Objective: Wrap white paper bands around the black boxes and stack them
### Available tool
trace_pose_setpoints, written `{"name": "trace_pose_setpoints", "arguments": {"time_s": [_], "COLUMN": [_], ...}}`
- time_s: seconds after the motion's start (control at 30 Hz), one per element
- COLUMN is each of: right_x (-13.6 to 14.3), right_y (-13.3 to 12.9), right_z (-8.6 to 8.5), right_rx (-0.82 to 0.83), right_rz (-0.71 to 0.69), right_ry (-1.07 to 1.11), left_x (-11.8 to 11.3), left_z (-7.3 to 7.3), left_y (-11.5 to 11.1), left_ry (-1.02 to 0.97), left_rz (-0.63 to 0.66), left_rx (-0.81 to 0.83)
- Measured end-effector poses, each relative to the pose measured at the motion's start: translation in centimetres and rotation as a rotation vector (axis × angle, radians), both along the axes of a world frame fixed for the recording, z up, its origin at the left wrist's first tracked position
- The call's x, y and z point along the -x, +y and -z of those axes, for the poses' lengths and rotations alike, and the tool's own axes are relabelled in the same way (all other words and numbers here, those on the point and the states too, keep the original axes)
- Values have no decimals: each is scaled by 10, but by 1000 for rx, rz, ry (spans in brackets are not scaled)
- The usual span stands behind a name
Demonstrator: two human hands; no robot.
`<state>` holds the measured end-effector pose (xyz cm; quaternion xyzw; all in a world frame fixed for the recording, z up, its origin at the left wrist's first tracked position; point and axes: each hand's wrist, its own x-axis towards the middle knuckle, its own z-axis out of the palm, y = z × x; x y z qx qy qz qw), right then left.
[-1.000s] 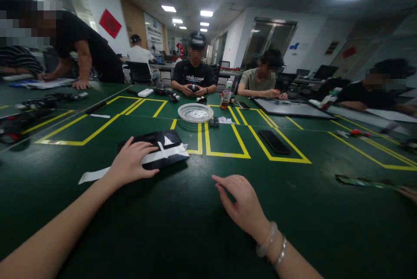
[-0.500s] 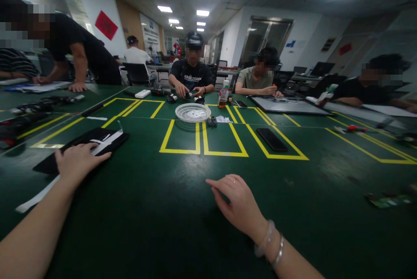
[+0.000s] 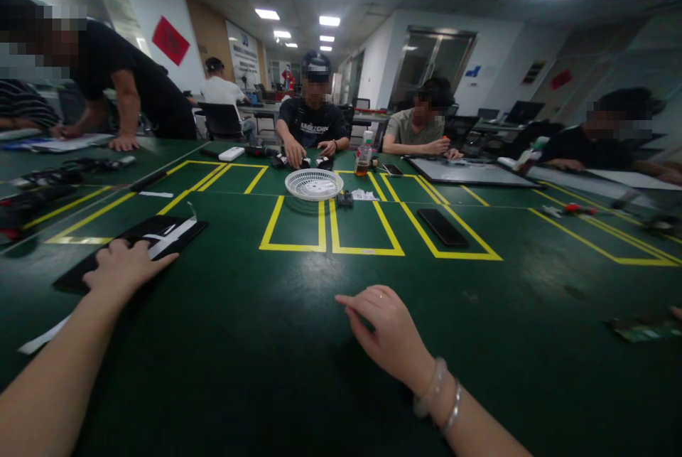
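My left hand lies with spread fingers on a flat black item at the left of the green table. White strips run over that item, and a white strip end shows beyond my left forearm. My right hand rests over the table near the middle, fingers bent and index finger pointing left, thumb below it, nothing held. Farther off are a round white basket and, to the right, a black phone inside a yellow taped outline.
A bottle stands behind the basket. A small dark part lies beside it. Black devices lie at the left, a green circuit board at the right edge. Several people are around the table; one person's hands are behind the basket.
The black item and my left hand sit slightly lower and further left. My right hand has hardly moved. The person opposite has shifted a hand, and fingertips now show by the circuit board.
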<state>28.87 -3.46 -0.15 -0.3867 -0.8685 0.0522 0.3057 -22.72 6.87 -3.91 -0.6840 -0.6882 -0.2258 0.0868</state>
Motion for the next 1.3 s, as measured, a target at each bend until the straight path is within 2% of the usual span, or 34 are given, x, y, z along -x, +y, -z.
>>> {"name": "trace_pose_setpoints", "arguments": {"time_s": [0.07, 0.13, 0.27, 0.33, 0.43, 0.5, 0.57, 0.67, 0.73, 0.8, 0.97, 1.1, 1.3], "right_x": [0, 0, 1, 1, 0, 0, 0, 1, 2, 3, 7, 13, 17], "right_y": [0, 0, 0, 0, -1, -1, -1, -1, -1, -2, -7, -12, -10], "right_z": [0, 0, 0, 0, 0, -1, -1, -1, 0, 1, 4, 3, 2], "right_rx": [-2, -3, -3, 6, 22, 26, 22, -5, -37, -71, -102, -31, 34], "right_rz": [-3, -9, -15, -15, -16, -17, -22, -42, -67, -97, -139, -177, -171], "right_ry": [0, 5, 7, 3, 0, -2, 2, 14, 12, -1, -85, -245, -295], "left_x": [-4, -5, 1, 5, 8, 1, -16, -62, -99, -134, -203, -236, -247], "left_z": [-1, -1, 1, 3, 4, 1, -8, -27, -38, -42, -36, -30, -28], "left_y": [-1, -1, 4, 7, 9, 7, 2, -10, -19, -29, -57, -78, -89], "left_ry": [131, 185, 29, -67, -106, -100, -85, -11, 15, 27, 92, 48, -29], "left_rz": [-108, -139, 102, 177, 140, 100, 54, 27, 99, 191, 517, 741, 788], "left_rx": [-54, -32, 222, 267, 205, 182, 187, 260, 292, 303, 339, 385, 433]}}
